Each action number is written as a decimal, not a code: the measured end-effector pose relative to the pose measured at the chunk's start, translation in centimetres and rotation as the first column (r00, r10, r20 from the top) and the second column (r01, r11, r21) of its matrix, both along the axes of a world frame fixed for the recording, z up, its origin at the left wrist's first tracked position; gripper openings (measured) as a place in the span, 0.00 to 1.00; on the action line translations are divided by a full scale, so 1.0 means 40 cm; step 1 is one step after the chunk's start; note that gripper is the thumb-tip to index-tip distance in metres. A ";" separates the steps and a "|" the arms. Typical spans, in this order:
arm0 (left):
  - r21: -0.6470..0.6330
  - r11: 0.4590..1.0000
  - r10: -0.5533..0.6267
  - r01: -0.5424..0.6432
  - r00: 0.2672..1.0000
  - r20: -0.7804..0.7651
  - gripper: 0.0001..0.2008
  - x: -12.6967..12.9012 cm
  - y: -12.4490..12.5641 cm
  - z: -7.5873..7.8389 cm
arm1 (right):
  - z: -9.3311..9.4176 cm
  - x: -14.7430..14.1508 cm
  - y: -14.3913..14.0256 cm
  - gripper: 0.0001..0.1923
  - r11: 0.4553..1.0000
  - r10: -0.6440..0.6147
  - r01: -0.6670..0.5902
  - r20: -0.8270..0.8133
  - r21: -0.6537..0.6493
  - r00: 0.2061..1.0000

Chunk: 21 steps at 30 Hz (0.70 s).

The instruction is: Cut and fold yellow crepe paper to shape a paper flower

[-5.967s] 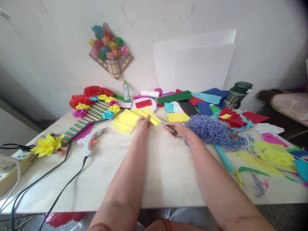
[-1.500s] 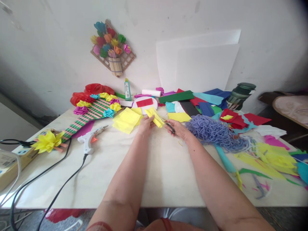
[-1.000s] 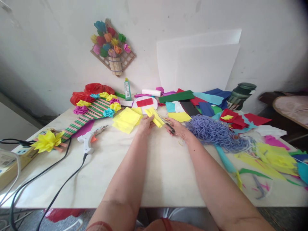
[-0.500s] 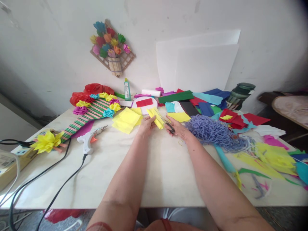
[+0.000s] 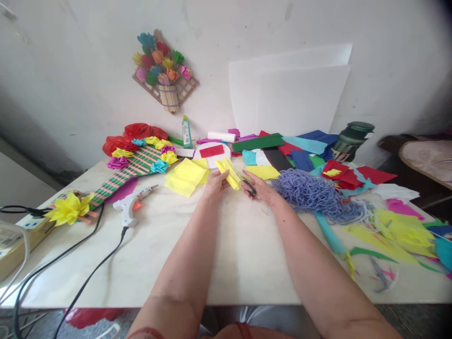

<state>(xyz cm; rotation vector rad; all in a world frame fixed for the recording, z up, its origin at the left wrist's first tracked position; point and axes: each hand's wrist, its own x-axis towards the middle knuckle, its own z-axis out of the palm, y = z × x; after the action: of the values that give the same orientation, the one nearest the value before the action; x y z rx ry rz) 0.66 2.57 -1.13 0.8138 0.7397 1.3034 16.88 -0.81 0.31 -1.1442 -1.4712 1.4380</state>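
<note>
The left hand (image 5: 216,181) pinches folded yellow crepe paper (image 5: 228,173) steady; the right hand's (image 5: 260,187) grip holds scissors (image 5: 247,183) at its edge.

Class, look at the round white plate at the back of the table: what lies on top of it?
A red paper rectangle lies on the white plate. Folded yellow paper, held in the left hand, covers the plate's near edge, so anything there is hidden.

Yellow folded paper (image 5: 228,172), more yellow sheets (image 5: 184,176). Lavender-blue yarn tangle (image 5: 314,194). White glue gun (image 5: 130,205) with orange trigger, black cord (image 5: 88,278). Green-and-pink striped board (image 5: 129,170) edged with yellow, magenta, turquoise paper flowers. Pale marble-white table (image 5: 243,254).
</note>
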 end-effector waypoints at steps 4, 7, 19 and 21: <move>0.006 1.000 0.000 0.000 1.000 0.005 0.10 0.000 -0.001 0.000 | -0.024 0.005 0.016 0.35 0.999 0.042 -0.040 -0.051 0.027 0.998; 0.003 1.000 0.004 -0.004 1.000 0.006 0.09 0.000 -0.002 0.001 | -0.033 0.006 0.022 0.35 0.998 0.037 -0.035 -0.054 0.043 0.998; -0.032 0.999 0.041 -0.041 0.999 0.027 0.08 -0.001 0.000 0.003 | -0.011 -0.005 0.006 0.38 0.995 0.022 -0.022 0.000 0.093 1.000; -0.032 0.998 0.047 -0.046 0.998 0.031 0.08 -0.001 0.001 0.002 | -0.012 -0.006 0.007 0.38 0.995 0.012 -0.013 0.011 0.099 1.000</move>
<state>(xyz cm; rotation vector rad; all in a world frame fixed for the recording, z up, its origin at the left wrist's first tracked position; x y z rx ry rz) 0.61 2.61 -1.05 0.7534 0.7557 1.3403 16.65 -0.54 -0.18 -1.0849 -1.5421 1.3543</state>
